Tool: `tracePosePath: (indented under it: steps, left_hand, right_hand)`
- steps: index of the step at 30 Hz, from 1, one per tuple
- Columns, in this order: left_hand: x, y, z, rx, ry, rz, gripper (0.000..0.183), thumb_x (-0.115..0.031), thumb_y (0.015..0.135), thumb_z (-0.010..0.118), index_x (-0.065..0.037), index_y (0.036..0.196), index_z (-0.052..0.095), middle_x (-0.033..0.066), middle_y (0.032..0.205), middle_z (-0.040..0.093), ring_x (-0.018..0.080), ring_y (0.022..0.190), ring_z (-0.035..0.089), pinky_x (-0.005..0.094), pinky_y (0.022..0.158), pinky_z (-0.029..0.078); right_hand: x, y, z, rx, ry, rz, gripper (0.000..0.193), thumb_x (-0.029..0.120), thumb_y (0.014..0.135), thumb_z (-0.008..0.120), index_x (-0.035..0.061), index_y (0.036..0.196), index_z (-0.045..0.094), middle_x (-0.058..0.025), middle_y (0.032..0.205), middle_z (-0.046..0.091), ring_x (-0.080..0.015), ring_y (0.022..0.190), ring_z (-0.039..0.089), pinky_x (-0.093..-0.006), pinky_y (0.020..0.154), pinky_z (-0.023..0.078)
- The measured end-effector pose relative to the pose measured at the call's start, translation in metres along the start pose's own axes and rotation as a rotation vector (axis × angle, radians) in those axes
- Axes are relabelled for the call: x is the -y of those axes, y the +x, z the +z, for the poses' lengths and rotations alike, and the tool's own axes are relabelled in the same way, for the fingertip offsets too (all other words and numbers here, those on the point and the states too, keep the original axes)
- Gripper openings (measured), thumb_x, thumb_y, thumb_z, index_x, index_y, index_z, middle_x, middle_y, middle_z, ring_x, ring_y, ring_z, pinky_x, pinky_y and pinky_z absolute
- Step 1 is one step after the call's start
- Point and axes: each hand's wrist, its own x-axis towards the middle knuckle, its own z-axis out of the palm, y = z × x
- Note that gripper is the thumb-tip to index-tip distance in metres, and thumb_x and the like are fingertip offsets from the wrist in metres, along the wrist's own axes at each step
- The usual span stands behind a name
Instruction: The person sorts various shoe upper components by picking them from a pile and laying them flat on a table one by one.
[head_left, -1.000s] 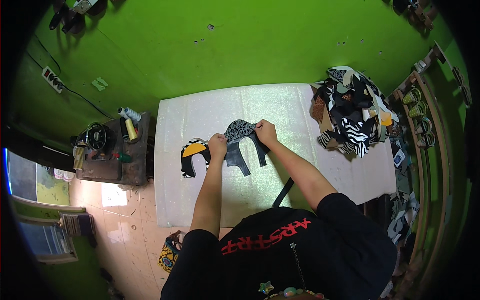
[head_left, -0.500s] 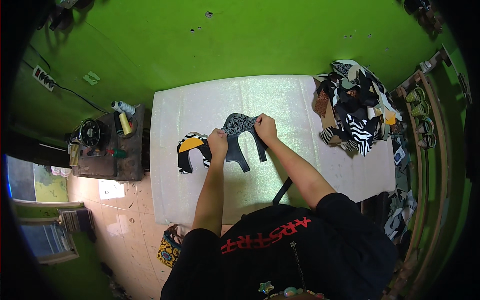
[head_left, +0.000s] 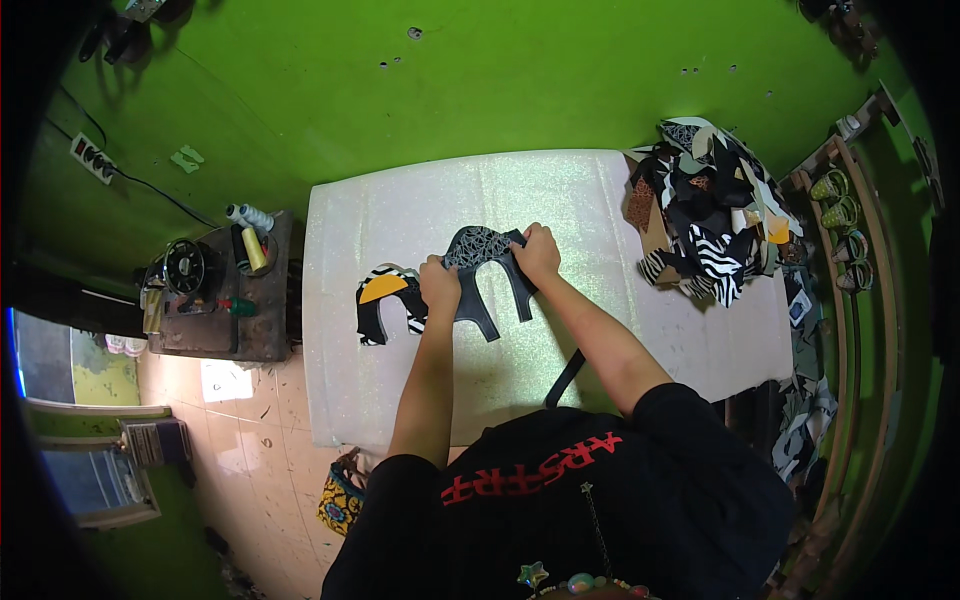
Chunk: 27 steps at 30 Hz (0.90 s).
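Observation:
On the pale shimmering sheet of the table lies a U-shaped black leather-like piece, its two legs pointing towards me. A grey-and-black line-patterned patch covers its curved top. My left hand is closed on the left edge of the patterned part. My right hand pinches its right edge, the fingertips partly hidden. Just left of my left hand rests a second U-shaped piece, black with zebra stripes, and a yellow half-disc sits on its top.
A heap of patterned scraps covers the table's far right. To the left stands a dark sewing-machine table with thread cones. A wooden rack holding sandals lines the right wall. By the table's front-left edge is a patterned bag.
My right hand has shifted slightly right and up along the edge of the black piece. My left hand has moved only a little. Both U-shaped pieces look nearly unmoved.

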Motion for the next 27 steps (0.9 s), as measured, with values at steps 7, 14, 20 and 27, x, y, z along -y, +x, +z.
tracePosePath:
  steps: [7, 14, 20, 27]
  left_hand:
    - [0.008, 0.004, 0.0, -0.054, -0.091, -0.029, 0.028, -0.015, 0.073, 0.07, -0.003, 0.095, 0.058, 0.017, 0.096, 0.059, 0.0328, 0.09, 0.059, 0.0394, 0.075, 0.047]
    - [0.011, 0.016, -0.009, -0.098, -0.136, -0.008, 0.026, -0.01, 0.071, 0.07, -0.003, 0.093, 0.058, 0.0129, 0.082, 0.065, 0.0303, 0.079, 0.063, 0.0388, 0.07, 0.048]
    - [0.012, 0.005, -0.004, -0.121, -0.124, 0.129, 0.036, -0.007, 0.07, 0.069, 0.001, 0.103, 0.056, 0.0192, 0.1, 0.058, 0.0342, 0.096, 0.057, 0.0389, 0.083, 0.045]
    - [0.009, -0.022, 0.0, -0.066, -0.263, 0.224, 0.045, -0.007, 0.07, 0.067, 0.0, 0.111, 0.051, 0.0216, 0.115, 0.049, 0.0364, 0.11, 0.047, 0.0393, 0.095, 0.038]
  right_hand:
    - [-0.001, -0.002, 0.008, -0.03, 0.248, -0.018, 0.027, 0.019, 0.07, 0.073, 0.0048, 0.086, 0.057, -0.0147, 0.08, 0.065, -0.032, 0.079, 0.063, -0.0407, 0.068, 0.05]
    - [0.001, 0.005, 0.012, 0.065, 0.212, -0.013, 0.028, 0.02, 0.07, 0.074, 0.0058, 0.087, 0.058, -0.0145, 0.083, 0.065, -0.0323, 0.08, 0.064, -0.0402, 0.07, 0.05]
    - [-0.016, 0.005, 0.015, 0.058, 0.114, -0.085, 0.025, 0.016, 0.072, 0.071, 0.0064, 0.093, 0.06, -0.0156, 0.089, 0.064, -0.0319, 0.086, 0.062, -0.0403, 0.075, 0.049]
    - [-0.026, 0.002, 0.009, 0.091, 0.21, -0.012, 0.022, 0.012, 0.074, 0.068, 0.006, 0.094, 0.06, -0.0145, 0.091, 0.06, -0.031, 0.087, 0.06, -0.0395, 0.075, 0.048]
